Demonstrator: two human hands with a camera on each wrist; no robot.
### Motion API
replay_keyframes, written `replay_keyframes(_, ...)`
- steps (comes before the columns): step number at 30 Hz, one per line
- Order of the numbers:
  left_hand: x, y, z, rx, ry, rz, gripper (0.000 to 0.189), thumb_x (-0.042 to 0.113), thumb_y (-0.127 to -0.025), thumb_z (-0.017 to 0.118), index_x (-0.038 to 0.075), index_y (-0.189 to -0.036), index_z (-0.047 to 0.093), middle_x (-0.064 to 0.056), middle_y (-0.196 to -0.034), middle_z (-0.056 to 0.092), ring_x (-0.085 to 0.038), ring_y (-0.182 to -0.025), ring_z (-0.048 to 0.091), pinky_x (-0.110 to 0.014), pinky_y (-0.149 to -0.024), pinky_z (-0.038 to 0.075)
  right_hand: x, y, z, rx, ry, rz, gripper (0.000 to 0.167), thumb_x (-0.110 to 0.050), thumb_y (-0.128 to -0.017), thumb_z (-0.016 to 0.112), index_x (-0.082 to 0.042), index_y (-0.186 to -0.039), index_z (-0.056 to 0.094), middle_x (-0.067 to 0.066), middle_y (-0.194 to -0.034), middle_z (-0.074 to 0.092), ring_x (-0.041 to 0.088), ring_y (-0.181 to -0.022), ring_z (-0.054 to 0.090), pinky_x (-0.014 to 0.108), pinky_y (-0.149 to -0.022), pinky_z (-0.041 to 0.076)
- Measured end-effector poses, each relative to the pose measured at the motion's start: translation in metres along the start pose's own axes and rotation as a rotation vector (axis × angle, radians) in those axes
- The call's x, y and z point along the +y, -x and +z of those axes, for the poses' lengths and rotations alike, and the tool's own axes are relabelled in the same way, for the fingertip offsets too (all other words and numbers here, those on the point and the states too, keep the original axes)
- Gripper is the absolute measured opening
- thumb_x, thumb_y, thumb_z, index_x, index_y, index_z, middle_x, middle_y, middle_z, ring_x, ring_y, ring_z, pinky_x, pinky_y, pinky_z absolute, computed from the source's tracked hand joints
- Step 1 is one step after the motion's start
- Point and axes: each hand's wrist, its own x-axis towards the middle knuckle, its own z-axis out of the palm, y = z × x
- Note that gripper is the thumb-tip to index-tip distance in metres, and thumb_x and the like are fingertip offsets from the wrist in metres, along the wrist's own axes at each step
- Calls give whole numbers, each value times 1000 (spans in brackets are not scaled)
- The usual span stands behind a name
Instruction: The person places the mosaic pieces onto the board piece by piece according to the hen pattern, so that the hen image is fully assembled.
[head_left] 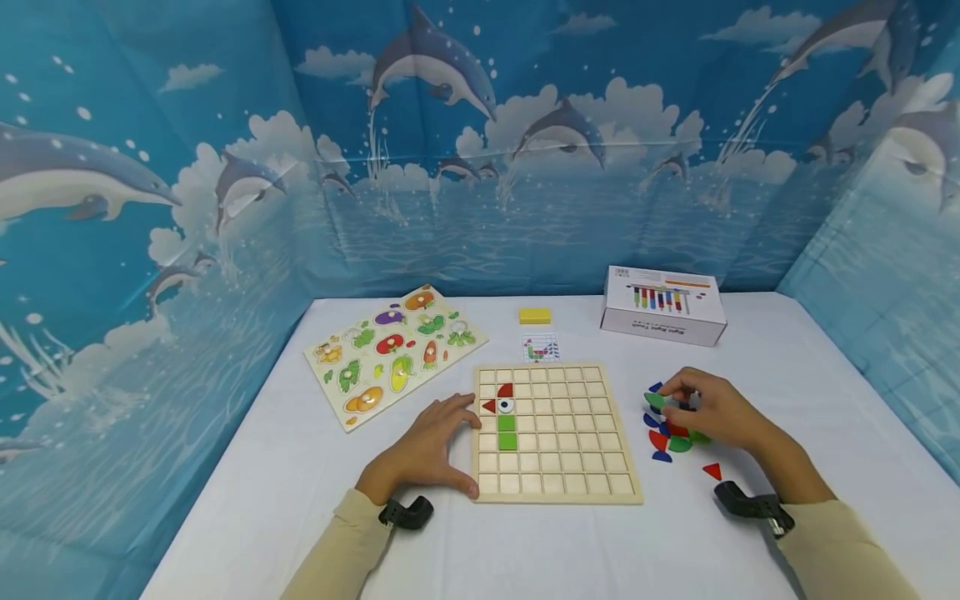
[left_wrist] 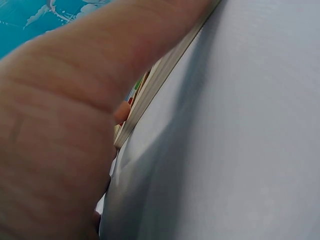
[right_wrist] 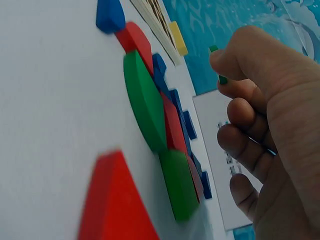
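My left hand (head_left: 429,443) lies at the left side of a wooden grid board (head_left: 558,462), its thumb at the near corner and fingertips on the side rim. On the board sit a red quarter-round piece (head_left: 506,390), a red triangle (head_left: 489,406), a round eye piece (head_left: 506,405) and two green squares (head_left: 507,432) in a column. To the right of the board, my right hand (head_left: 716,410) pinches a green leaf-shaped block (head_left: 655,400) between thumb and index finger. Beneath it lies a loose pile of blue, red and green blocks (head_left: 680,445), partly hidden by the hand.
A vegetable puzzle board (head_left: 412,333) lies at the back left. Behind the grid board are a small pattern card (head_left: 541,347) and a yellow block (head_left: 535,316). A white toy box (head_left: 663,307) stands at the back right. One red triangle block (head_left: 712,472) lies near my right wrist.
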Motion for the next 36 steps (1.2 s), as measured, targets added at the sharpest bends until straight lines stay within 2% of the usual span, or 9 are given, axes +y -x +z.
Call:
replay_keyframes(4,0,-1,0,-4,0,2,89,71,-58,87,28,-126,50,0,-165,24,-20,-152,13,-42,-123,8,-8,-6,6,-18,-1,-14,28,-5,-81,83,-11,-104,69,0,-87,53,21,-87,52,21,-69,53)
replay_keyframes(9,0,-1,0,-4,5,3,89,72,-58,87,27,-126,50,-1,-164,25,-21,-152,14,-42,-123,8,-16,-12,16,-24,-28,-77,28,-4,-81,84,-14,-102,68,-1,-88,55,20,-86,53,23,-71,54)
replay_keyframes(15,1,-1,0,-5,9,-1,89,72,-58,87,27,-126,50,-2,-164,25,-21,-152,14,-43,-123,9,-33,-20,32,-72,-98,-171,29,-2,-81,82,-17,-101,68,-3,-89,56,18,-86,52,27,-72,51)
replay_keyframes(18,2,0,-1,-5,8,-5,90,72,-58,87,27,-126,50,-1,-164,25,-20,-152,14,-42,-123,9,-42,-25,41,-89,-155,-250,28,-2,-81,82,-16,-100,68,-2,-91,58,19,-86,53,31,-73,49)
replay_keyframes(22,2,0,-1,1,9,-3,90,72,-57,87,27,-126,50,-1,-164,26,-21,-152,14,-43,-123,9,-55,-33,51,-126,-212,-277,27,-3,-81,82,-18,-100,68,-1,-91,60,20,-86,55,32,-75,49)
replay_keyframes(29,1,2,0,5,16,2,89,72,-57,87,27,-125,50,-2,-164,26,-21,-152,15,-44,-123,9,-82,-46,68,-172,-208,-302,29,-2,-79,78,-20,-98,67,1,-89,60,18,-85,55,30,-72,51)
replay_keyframes(36,2,2,-1,11,16,17,90,70,-57,88,26,-126,51,-3,-164,26,-23,-152,16,-46,-122,10,-109,-56,84,-196,-159,-347,26,-9,-79,81,-21,-98,66,1,-90,63,19,-85,57,29,-74,53)
